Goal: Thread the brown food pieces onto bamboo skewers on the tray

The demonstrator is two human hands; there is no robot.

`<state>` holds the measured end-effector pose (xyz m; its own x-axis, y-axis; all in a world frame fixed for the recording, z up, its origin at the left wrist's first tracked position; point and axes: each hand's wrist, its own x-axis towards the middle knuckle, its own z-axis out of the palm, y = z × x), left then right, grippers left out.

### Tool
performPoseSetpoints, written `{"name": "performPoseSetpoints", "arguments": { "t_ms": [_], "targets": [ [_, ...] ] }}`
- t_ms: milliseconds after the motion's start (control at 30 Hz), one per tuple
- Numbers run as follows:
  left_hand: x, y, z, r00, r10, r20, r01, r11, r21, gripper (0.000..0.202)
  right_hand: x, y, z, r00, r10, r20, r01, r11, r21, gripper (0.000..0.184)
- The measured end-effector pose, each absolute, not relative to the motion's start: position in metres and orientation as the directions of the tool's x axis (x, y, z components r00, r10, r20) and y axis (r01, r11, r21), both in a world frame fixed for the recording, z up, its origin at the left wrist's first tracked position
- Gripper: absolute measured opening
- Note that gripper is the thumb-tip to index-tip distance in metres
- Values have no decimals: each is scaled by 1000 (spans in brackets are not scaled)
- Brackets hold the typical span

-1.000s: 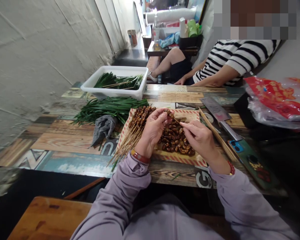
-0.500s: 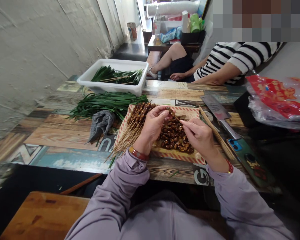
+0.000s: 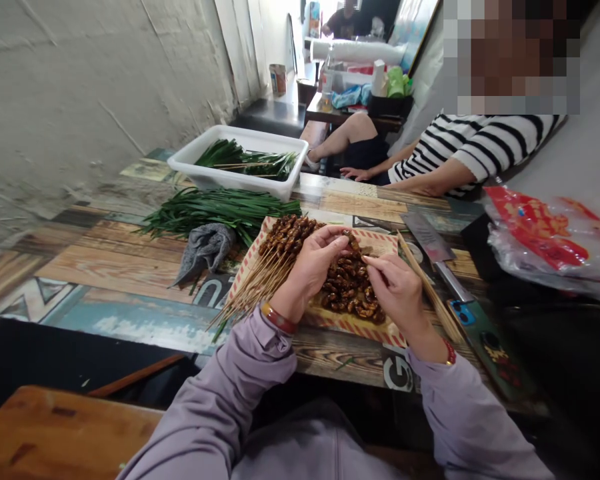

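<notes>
Over a paper-lined tray with a striped border (image 3: 253,257), my left hand (image 3: 313,263) pinches a glossy brown pupa (image 3: 351,242) between thumb and fingers. My right hand (image 3: 400,290) is closed on a thin bamboo skewer, mostly hidden by the fingers, its visible part meeting the pupa. Below both hands lies a loose heap of dark, shiny pupae (image 3: 347,288). To the left of my left hand, loaded skewers (image 3: 285,237) are stacked with their bare sticks pointing toward me. A bundle of plain bamboo skewers (image 3: 433,290) rests along the tray's right side.
Green chives (image 3: 220,212) and a grey cloth (image 3: 205,248) lie left of the tray. Behind them stands a white tub (image 3: 180,163) holding more greens. At right are a cleaver (image 3: 430,240), a phone (image 3: 485,340) and a red plastic bag (image 3: 545,227). A person in stripes (image 3: 485,147) sits opposite.
The camera view has tilted up a little, showing more of the room behind. Both hands stay over the tray, still holding the pupa and skewer together.
</notes>
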<state>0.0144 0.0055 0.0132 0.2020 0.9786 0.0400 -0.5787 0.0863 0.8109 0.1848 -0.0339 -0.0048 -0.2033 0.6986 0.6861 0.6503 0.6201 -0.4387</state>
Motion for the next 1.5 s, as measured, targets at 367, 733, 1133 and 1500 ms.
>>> {"name": "performPoseSetpoints", "arguments": {
  "t_ms": [367,733,1133,1500],
  "targets": [
    [15,0,18,250,965,76,-615,98,783,26,182,-34,-3,-206,654,728,690,624,-366,18],
    [15,1,17,218,972,87,-613,67,787,17,180,-37,-1,-215,641,737,706,623,-336,18],
    [16,1,15,233,971,62,-603,94,792,21,181,-35,-3,-229,651,723,676,641,-364,18],
    [8,10,16,204,979,-18,-618,143,773,33,184,-35,-5,-226,710,667,652,619,-437,16]
  ]
}}
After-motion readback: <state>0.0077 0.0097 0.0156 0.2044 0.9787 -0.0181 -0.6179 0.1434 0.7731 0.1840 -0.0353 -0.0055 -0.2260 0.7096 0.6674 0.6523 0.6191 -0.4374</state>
